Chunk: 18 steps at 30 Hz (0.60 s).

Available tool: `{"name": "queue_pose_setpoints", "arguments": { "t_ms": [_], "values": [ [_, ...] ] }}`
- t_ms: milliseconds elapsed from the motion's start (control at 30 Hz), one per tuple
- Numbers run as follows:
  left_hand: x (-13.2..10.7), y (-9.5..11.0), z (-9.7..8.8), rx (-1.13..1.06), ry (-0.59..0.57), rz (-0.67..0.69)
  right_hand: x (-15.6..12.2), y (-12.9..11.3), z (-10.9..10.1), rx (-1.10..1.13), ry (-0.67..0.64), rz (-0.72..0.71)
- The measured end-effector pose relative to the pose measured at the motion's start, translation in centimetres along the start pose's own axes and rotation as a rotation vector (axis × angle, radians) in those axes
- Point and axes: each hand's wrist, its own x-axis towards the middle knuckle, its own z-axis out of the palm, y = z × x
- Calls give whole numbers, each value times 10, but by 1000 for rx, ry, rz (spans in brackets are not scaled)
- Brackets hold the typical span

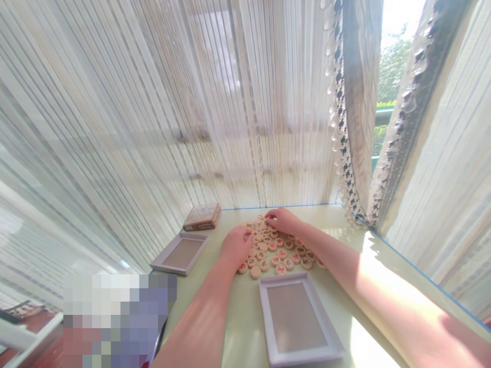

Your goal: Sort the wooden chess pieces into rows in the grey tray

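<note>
Many round wooden xiangqi pieces [282, 253] lie spread over the pale green table, with red or black characters on most and blank faces on some. My left hand [236, 246] rests at the left edge of the spread, its fingers curled in around a piece there; its fingertips are partly hidden. At the far side, my right hand [286, 221] reaches over the pieces, with thumb and fingers bent down together on a piece. My right forearm covers part of the right edge of the spread.
A shallow open box half [333, 337] lies in front of the pieces. Another shallow box half [157, 263] is at the left, below a printed box [202, 216]. String curtains [230, 128] hang behind the table [245, 317]. A pixelated patch covers the lower left.
</note>
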Motion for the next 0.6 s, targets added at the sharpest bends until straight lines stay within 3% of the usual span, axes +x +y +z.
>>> {"name": "queue_pose_setpoints", "arguments": {
  "t_ms": [200,400,533,600],
  "values": [
    [0,0,1,-3,4,7,1,3,2,-36,45,-3],
    [-1,0,2,16,7,15,0,11,-5,-2,9,74],
    [-1,-1,3,-20,8,-7,0,17,-10,12,77,107],
    [0,-1,4,-24,7,-26,1,19,-10,-5,30,166]
  ]
}}
